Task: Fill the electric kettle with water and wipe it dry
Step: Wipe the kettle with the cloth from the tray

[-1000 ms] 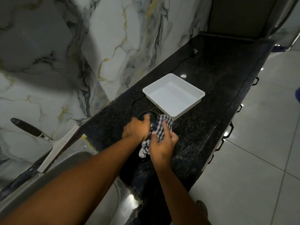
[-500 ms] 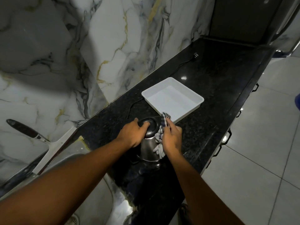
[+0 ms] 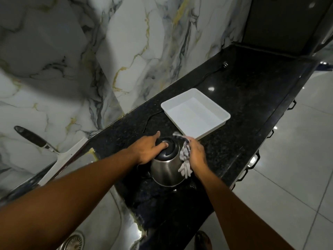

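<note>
A steel electric kettle (image 3: 166, 171) with a black lid stands on the black granite counter (image 3: 243, 105), close to its front edge. My left hand (image 3: 147, 149) lies on the lid and grips the kettle's top from the left. My right hand (image 3: 196, 153) presses a checked cloth (image 3: 185, 159) against the kettle's right side. The cloth hangs down past my palm. The kettle's handle and base are hidden behind my hands and its body.
A white square tray (image 3: 223, 113) sits just beyond the kettle. A black cord with a plug (image 3: 224, 64) runs along the marble wall. A steel sink with a drain (image 3: 73, 240) lies to the lower left, a squeegee (image 3: 36, 139) beside it. Tiled floor is on the right.
The kettle's steel body has come into view. My right hand with the cloth has slid from the front of the kettle round to its right side. My left hand stays on the lid.
</note>
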